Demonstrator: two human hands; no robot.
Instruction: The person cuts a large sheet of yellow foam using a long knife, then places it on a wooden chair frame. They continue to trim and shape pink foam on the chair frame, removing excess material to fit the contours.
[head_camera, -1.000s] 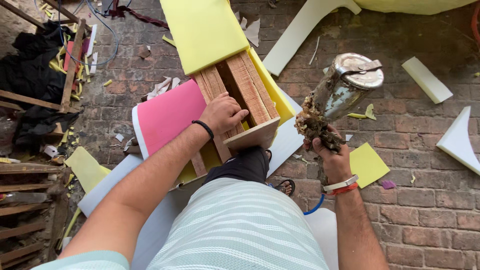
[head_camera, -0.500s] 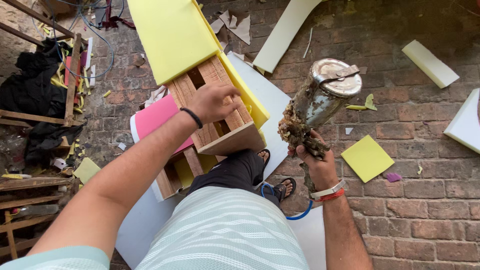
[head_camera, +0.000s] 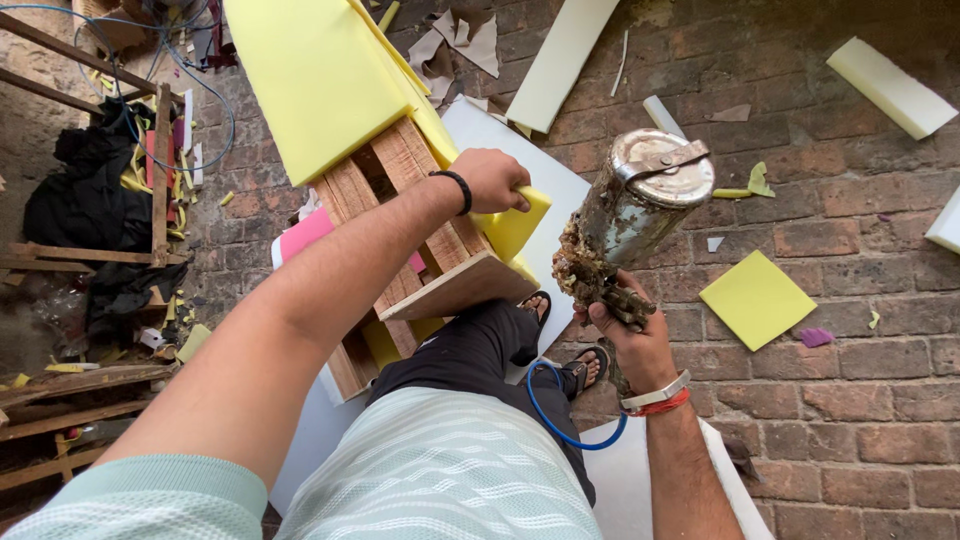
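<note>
The left hand (head_camera: 492, 180) is closing around the edge of a yellow foam slab (head_camera: 515, 222), fingers curled over it, at about twelve o'clock from the person's knee. The slab is lying on a slatted wooden frame (head_camera: 425, 250), which is resting over a pink foam piece (head_camera: 305, 232) at nine o'clock of the hand. The right hand (head_camera: 630, 335) is gripping the crusted handle of a metal spray gun (head_camera: 640, 205), its canister tilting toward one o'clock above the brick floor (head_camera: 850, 400). A blue hose (head_camera: 560, 425) is looping at six o'clock below the gun, beside the sandalled feet (head_camera: 585, 365).
</note>
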